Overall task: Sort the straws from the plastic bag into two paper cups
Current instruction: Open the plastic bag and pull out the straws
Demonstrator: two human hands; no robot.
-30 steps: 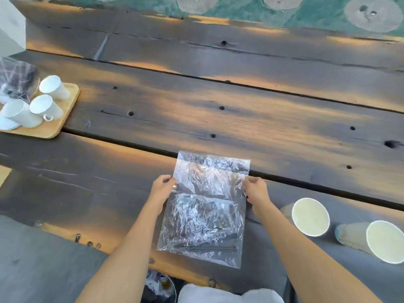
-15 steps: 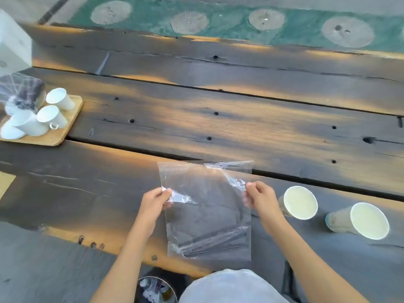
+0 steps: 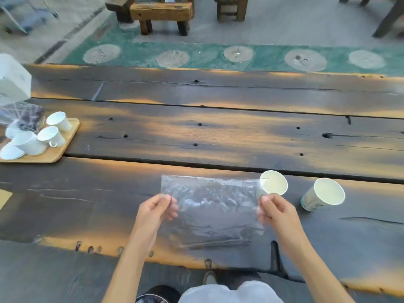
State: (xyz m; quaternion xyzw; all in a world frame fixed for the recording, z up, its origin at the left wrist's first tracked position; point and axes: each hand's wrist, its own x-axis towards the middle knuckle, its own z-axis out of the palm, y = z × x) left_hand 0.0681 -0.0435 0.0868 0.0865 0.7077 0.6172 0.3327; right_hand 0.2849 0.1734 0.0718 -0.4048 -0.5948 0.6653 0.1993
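A clear plastic bag [image 3: 209, 206] hangs upright above the near plank of the dark wooden table [image 3: 196, 136]. My left hand [image 3: 156, 209] pinches its left edge and my right hand [image 3: 274, 212] pinches its right edge. Dark straws [image 3: 218, 242] lie across the bottom of the bag, blurred. Two white paper cups stand to the right: the near cup [image 3: 274, 182] sits just behind the bag's upper right corner, and the far cup [image 3: 325, 192] is further right, with a pattern on its side.
A wooden tray [image 3: 59, 149] at the far left carries several small white cups [image 3: 51, 136] and a wrapped bundle [image 3: 21, 115]. A white box [image 3: 13, 79] stands behind it. Wooden benches [image 3: 161, 14] stand on the floor beyond the table.
Both hands have lifted the bag off the table and hold it upright and spread wide. The view has tilted up, bringing the benches into sight.
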